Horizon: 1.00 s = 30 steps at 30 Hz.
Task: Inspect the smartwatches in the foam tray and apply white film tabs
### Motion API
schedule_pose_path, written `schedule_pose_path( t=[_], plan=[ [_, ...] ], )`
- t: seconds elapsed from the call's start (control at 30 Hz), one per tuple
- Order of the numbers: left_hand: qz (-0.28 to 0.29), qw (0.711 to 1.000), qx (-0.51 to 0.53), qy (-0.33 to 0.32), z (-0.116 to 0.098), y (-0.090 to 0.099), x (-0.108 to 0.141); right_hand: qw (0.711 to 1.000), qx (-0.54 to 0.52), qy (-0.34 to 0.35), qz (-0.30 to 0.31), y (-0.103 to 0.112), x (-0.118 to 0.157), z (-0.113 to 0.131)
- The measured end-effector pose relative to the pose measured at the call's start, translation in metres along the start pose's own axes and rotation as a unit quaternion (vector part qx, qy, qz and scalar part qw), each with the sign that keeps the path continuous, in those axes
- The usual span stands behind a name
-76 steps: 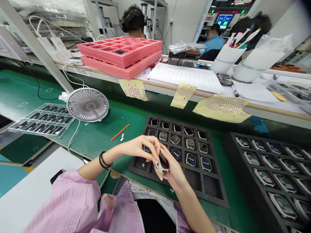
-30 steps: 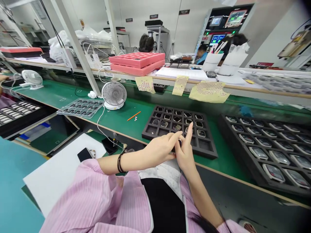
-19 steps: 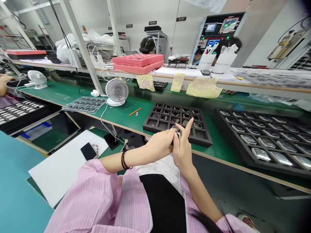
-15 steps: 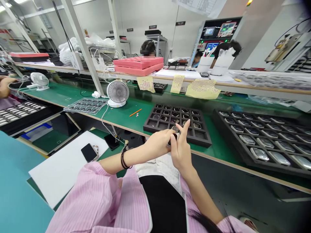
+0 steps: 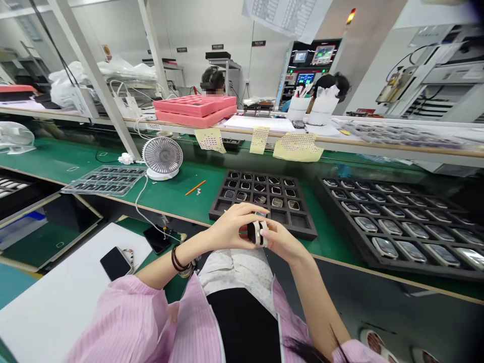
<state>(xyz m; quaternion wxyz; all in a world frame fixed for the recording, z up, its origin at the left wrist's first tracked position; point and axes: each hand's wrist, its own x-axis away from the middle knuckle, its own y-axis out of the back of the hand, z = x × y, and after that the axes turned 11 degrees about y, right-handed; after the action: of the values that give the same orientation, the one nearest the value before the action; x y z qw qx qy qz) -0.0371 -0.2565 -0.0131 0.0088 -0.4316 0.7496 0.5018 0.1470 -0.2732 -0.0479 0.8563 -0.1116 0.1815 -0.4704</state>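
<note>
In front of my lap, both hands are closed on smartwatch cases. Two pale-rimmed pieces with dark faces seem to lie side by side there; I cannot tell whether they are joined. My left hand grips the left piece from above, thumb underneath. From the right, my right hand pinches the other piece with thumb and fingers. Just beyond the hands sits a black compartment tray, its back rows filled with square watch parts. My fingers cover some of its front row.
A larger black tray of watch cases stands to the right. An orange stick, a white fan and a clear plastic tray are on the green bench. Phones lie at lower left. A shelf crosses above the bench.
My hands have come down a little and turned, so the pieces now show edge-on. My right fingers, raised before, have folded in around them. The view has swung right.
</note>
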Motion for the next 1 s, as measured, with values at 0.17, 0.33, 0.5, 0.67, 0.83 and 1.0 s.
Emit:
schedule_pose_path(
  t=[0.17,0.33,0.5,0.67,0.83,1.0],
  plan=[
    [0.024,0.997,0.049,0.050,0.025,-0.005,-0.010,0.994,-0.091,-0.022,-0.058,0.008,-0.019,-0.005],
    [0.065,0.995,0.028,0.067,0.051,-0.009,-0.023,0.992,-0.095,-0.036,-0.079,0.020,-0.038,-0.007],
    [0.079,0.992,0.039,0.085,0.070,-0.011,-0.038,0.992,-0.086,-0.042,-0.078,0.037,-0.058,-0.005],
    [0.098,0.991,0.055,0.070,0.090,-0.013,-0.055,0.987,-0.101,-0.041,-0.122,0.047,-0.076,-0.008],
    [0.117,0.988,0.073,0.075,0.109,-0.014,-0.070,0.982,-0.107,-0.030,-0.155,0.060,-0.092,-0.012],
    [0.132,0.982,0.110,0.079,0.125,-0.006,-0.086,0.979,-0.102,-0.014,-0.176,0.078,-0.101,-0.019]
  ],
)
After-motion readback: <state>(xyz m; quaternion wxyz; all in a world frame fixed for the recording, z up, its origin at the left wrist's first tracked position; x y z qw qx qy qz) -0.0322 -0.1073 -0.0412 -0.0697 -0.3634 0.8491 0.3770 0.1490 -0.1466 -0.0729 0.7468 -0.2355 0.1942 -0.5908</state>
